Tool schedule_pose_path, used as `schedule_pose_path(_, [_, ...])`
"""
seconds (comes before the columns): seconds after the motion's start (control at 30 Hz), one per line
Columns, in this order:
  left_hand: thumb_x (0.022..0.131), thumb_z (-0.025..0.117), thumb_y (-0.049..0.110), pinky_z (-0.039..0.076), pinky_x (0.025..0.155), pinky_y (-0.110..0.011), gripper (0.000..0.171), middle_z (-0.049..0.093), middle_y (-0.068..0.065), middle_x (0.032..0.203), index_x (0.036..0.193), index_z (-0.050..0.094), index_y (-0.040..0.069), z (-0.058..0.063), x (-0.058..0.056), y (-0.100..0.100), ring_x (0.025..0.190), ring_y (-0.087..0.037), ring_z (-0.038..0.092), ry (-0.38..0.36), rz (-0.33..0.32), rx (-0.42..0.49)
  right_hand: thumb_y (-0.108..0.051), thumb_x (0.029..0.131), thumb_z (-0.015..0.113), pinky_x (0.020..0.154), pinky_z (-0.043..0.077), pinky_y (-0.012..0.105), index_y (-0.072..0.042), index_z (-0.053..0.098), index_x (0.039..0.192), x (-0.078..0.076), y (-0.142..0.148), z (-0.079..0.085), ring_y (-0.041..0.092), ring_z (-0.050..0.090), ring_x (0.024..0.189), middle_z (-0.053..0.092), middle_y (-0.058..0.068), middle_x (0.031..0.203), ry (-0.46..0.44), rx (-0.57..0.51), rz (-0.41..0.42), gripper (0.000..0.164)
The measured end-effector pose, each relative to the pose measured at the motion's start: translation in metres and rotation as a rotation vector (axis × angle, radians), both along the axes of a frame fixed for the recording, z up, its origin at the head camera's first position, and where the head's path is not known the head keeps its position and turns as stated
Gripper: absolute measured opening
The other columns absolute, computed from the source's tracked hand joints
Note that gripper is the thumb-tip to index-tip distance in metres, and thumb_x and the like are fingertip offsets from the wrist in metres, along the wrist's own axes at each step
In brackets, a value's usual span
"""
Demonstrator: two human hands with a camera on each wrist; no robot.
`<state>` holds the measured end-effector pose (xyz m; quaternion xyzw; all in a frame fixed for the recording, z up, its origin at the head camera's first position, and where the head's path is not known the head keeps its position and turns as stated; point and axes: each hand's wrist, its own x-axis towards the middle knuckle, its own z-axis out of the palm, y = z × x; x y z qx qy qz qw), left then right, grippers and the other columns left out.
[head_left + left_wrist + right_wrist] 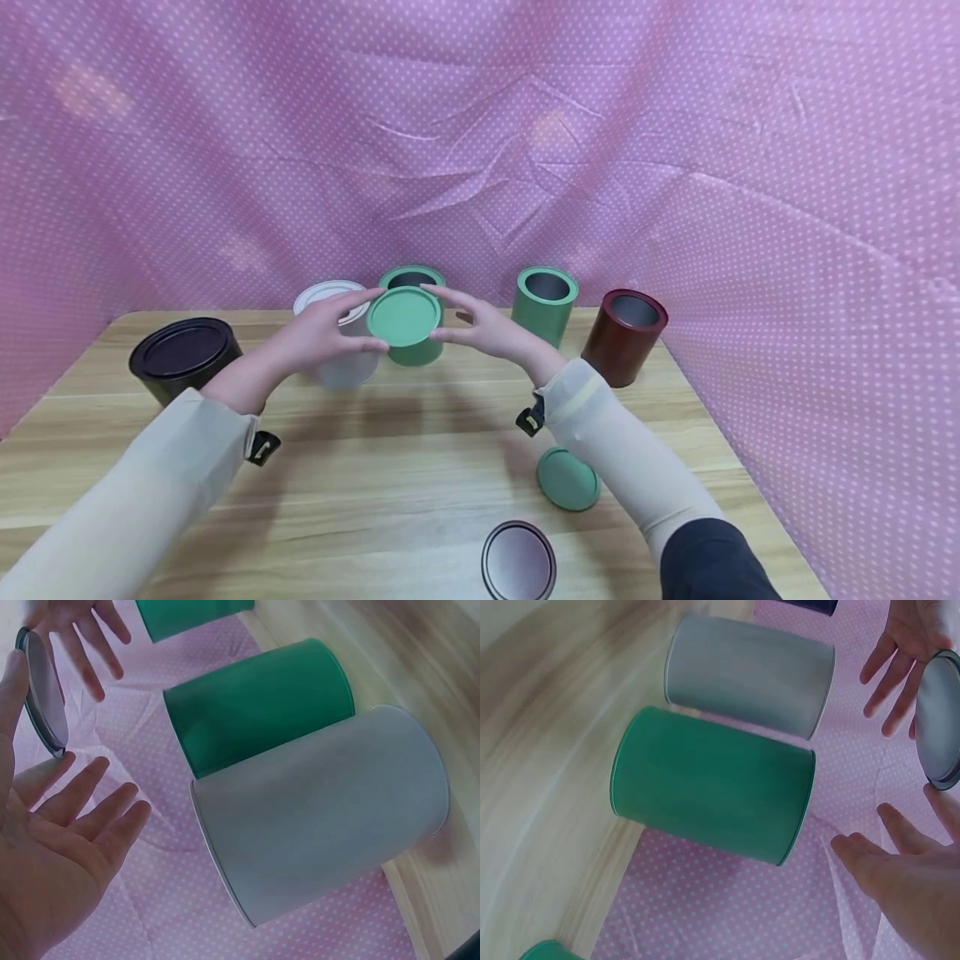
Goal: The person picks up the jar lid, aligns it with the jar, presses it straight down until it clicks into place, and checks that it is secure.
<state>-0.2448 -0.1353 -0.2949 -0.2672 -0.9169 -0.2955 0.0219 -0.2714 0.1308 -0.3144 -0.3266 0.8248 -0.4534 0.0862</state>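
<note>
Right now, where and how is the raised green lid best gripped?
The green lid is probably best gripped by its rim, left hand and right hand coming from opposite sides, since it is a thin, round disc.

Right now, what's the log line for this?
left hand: holds green lid; right hand: holds same lid; lid: above table; green can behind: open

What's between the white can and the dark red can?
The head view shows a left green can, partly hidden behind the green lid that the left hand and right hand hold, and a right green can beside the dark red can.
</note>
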Motion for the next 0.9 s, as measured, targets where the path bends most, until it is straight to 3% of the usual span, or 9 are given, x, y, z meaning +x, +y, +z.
schedule_pose_path(0.13, [0.081, 0.077, 0.036, 0.035, 0.108, -0.061, 0.083, 0.045, -0.022, 0.146, 0.148, 0.038, 0.006, 0.004, -0.015, -0.001, 0.133, -0.046, 0.041, -0.038, -0.009, -0.016, -0.021, 0.093, 0.066, 0.118, 0.027, 0.047, -0.023, 0.033, 0.152, -0.009, -0.001, 0.004, 0.025, 0.036, 0.141, 0.036, 0.003, 0.155, -0.014, 0.009, -0.037, 0.067])
schedule_pose_path(0.33, [0.083, 0.074, 0.043, 0.033, 0.108, -0.063, 0.084, 0.042, -0.020, 0.149, 0.151, 0.035, 0.014, 0.012, -0.038, -0.003, 0.136, -0.044, 0.039, -0.102, -0.010, -0.033, -0.029, 0.093, 0.065, 0.119, 0.025, 0.048, -0.033, 0.034, 0.150, -0.025, -0.001, 0.006, 0.028, 0.027, 0.146, 0.032, -0.004, 0.157, -0.080, 0.004, -0.093, 0.065])
schedule_pose_path(0.6, [0.086, 0.071, 0.042, 0.035, 0.107, -0.063, 0.080, 0.040, -0.022, 0.150, 0.151, 0.033, 0.013, 0.017, -0.063, 0.000, 0.132, -0.046, 0.043, -0.149, -0.048, -0.063, -0.033, 0.095, 0.061, 0.117, 0.028, 0.051, -0.034, 0.032, 0.151, -0.042, 0.004, 0.009, 0.028, 0.028, 0.146, 0.029, -0.005, 0.158, -0.093, 0.028, -0.104, 0.063])
schedule_pose_path(0.7, [0.088, 0.070, 0.040, 0.033, 0.108, -0.064, 0.078, 0.038, -0.022, 0.151, 0.151, 0.033, 0.014, 0.018, -0.072, 0.000, 0.134, -0.047, 0.039, -0.159, -0.062, -0.064, -0.034, 0.095, 0.061, 0.116, 0.026, 0.053, -0.035, 0.031, 0.151, -0.047, 0.004, 0.011, 0.030, 0.025, 0.146, 0.028, -0.006, 0.159, -0.119, 0.030, -0.109, 0.063])
schedule_pose_path(0.9, [0.086, 0.070, 0.045, 0.028, 0.110, -0.066, 0.080, 0.034, -0.021, 0.154, 0.152, 0.033, 0.017, 0.018, -0.088, -0.005, 0.139, -0.046, 0.032, -0.205, -0.054, -0.066, -0.032, 0.095, 0.062, 0.113, 0.034, 0.051, -0.034, 0.031, 0.151, -0.061, -0.001, 0.012, 0.030, 0.035, 0.142, 0.030, -0.003, 0.158, -0.145, 0.023, -0.105, 0.064])
